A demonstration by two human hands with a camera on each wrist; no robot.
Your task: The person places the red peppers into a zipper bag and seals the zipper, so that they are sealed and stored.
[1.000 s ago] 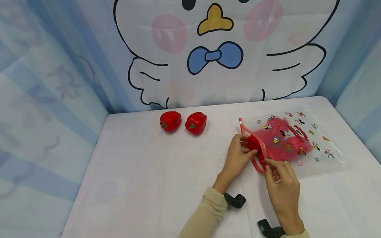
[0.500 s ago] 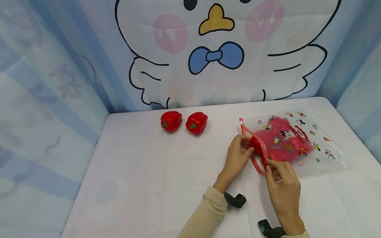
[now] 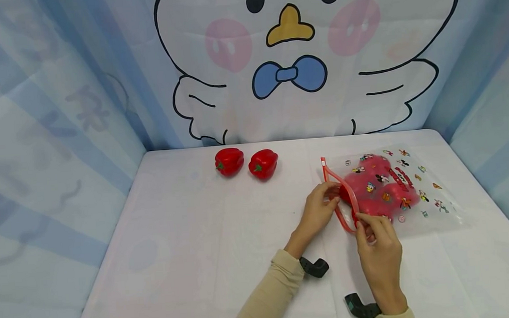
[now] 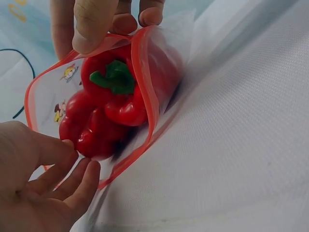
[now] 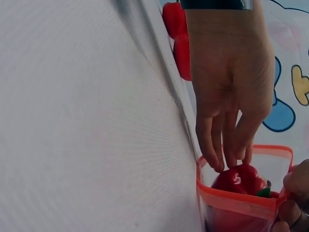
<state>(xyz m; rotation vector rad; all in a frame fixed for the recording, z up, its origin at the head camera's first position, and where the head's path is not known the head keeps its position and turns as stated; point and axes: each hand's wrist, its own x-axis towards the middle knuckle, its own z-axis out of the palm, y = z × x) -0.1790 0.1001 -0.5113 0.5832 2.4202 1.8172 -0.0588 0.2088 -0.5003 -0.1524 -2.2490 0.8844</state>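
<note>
A clear zip bag (image 3: 436, 215) with red edging and small cartoon prints lies at the right of the table, its mouth spread towards the left. Several red bell peppers (image 3: 387, 196) are inside. At the opening, the fingertips of my left hand (image 3: 319, 206) touch a red bell pepper (image 4: 91, 128); the fingers are fairly straight in the left wrist view. My right hand (image 3: 380, 253) pinches the near part of the bag's red rim (image 4: 144, 72) between thumb and fingers, holding the mouth apart. Just inside shows another pepper's green stem (image 4: 116, 78).
Two more red bell peppers, a left one (image 3: 229, 161) and a right one (image 3: 263, 164), lie near the back edge of the white table (image 3: 176, 243). Behind the table hangs a printed curtain (image 3: 295, 112). Each wrist wears a black camera mount (image 3: 315, 268).
My left hand has shifted slightly right, and the pepper at the mouth has slid a little deeper into the bag. The right hand keeps its pinch on the rim.
</note>
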